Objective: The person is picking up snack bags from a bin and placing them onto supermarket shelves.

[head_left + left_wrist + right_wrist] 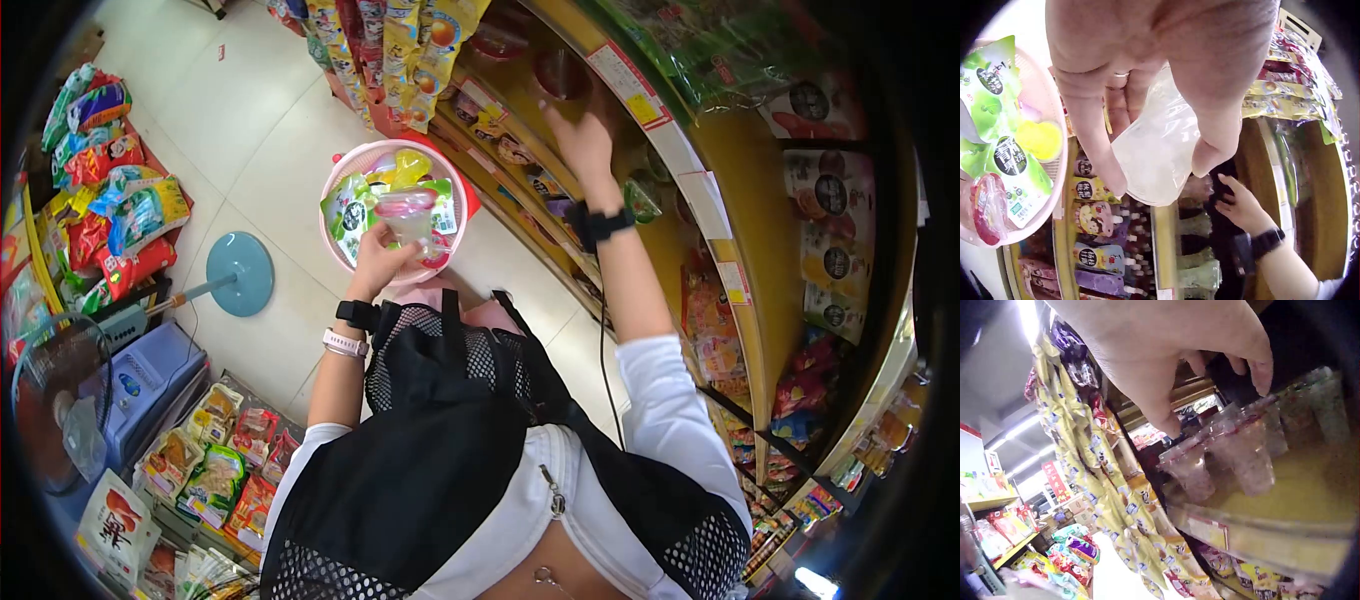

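My left hand [385, 260] grips a clear plastic cup [408, 218] with whitish contents, over the pink basket [333, 186]. Up close in the left wrist view, the thumb and fingers of this hand [1160, 56] pinch the cup [1155, 150] from two sides. My right hand [585, 145] reaches in over the shelf, fingers spread and slightly bent. Below its fingertips in the right wrist view stand clear lidded cups [1249, 459]; the hand [1179, 350] is just above them, and whether a fingertip touches a lid I cannot tell.
Green-and-white pouches [1007, 150] and a yellow item [1040, 140] lie in the basket. Yellow packets [405, 60] hang beside the shelves. A lower shelf holds spouted pouches [1099, 257]. On the left are bagged snacks [150, 215] and a fan with a round blue base [240, 273].
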Tool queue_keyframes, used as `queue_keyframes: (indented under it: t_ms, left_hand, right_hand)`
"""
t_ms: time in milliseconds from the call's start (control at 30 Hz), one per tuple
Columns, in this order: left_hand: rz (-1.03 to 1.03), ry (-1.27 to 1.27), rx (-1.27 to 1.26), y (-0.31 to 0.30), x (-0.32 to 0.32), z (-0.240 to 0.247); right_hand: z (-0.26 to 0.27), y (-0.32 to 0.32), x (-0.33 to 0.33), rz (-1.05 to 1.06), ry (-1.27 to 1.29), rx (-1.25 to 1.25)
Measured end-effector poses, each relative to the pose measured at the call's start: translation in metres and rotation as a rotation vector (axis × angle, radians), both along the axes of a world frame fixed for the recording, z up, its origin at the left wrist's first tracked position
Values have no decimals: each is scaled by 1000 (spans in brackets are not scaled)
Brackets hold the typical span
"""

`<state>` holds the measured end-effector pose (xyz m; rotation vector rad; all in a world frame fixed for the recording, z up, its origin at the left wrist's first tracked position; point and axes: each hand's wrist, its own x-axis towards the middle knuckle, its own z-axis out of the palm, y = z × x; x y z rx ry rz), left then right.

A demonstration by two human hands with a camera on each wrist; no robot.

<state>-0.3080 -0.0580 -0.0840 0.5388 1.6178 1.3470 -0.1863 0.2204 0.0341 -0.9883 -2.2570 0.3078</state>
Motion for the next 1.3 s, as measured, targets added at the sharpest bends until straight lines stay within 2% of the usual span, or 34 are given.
queue_keyframes:
  t_ms: [33,100,200,233,367,433,467,533,600,667,733,800,833,1000,1067,1100,1133,1200,1300]
  left_hand:
    - [0,3,27,1,4,10]
    - [-24,10,88,3,11,25]
    - [-45,67,153,7,15,35]
    - [-37,99,158,9,17,43]
    - [-7,174,230,23,13,42]
    - [-14,216,256,30,17,46]
    - [-10,214,259,34,19,48]
    - [-19,191,250,44,17,56]
    - [-50,171,231,55,16,50]
    - [27,197,324,68,16,57]
    - [49,215,339,87,16,54]
    - [43,397,281,111,17,51]
    - [45,431,365,126,16,57]
    - [34,579,423,205,21,71]
    - [85,635,457,236,21,61]
    - [87,685,374,247,21,58]
    - [90,736,292,255,20,54]
    - [73,693,327,269,18,43]
    - [85,676,366,286,15,17]
  right_hand:
    - [-4,13,-11,12,4,2]
    - [-18,33,-26,-113,-165,-240]
    - [-27,43,-36,-89,-209,-219]
    - [-19,35,-32,-167,-294,-92]
    - [-35,52,-16,-138,-229,36]
    - [-28,53,-14,42,-143,-133]
    - [-26,53,-14,45,-146,-130]
    - [-24,50,-11,80,-96,-302]
    - [-27,49,2,37,-136,-285]
    - [-37,47,16,0,-166,-265]
    - [-47,44,37,-44,-160,-139]
    - [-51,41,51,-73,-137,-178]
    - [-47,38,55,-110,-179,-182]
    - [-38,26,59,-233,-294,-139]
    - [-36,25,57,-190,-250,-86]
    - [-33,24,56,-168,-212,-210]
    - [-34,21,54,-177,-249,-177]
    - [-28,7,56,-138,-153,-37]
    - [-11,-13,63,-147,-131,-4]
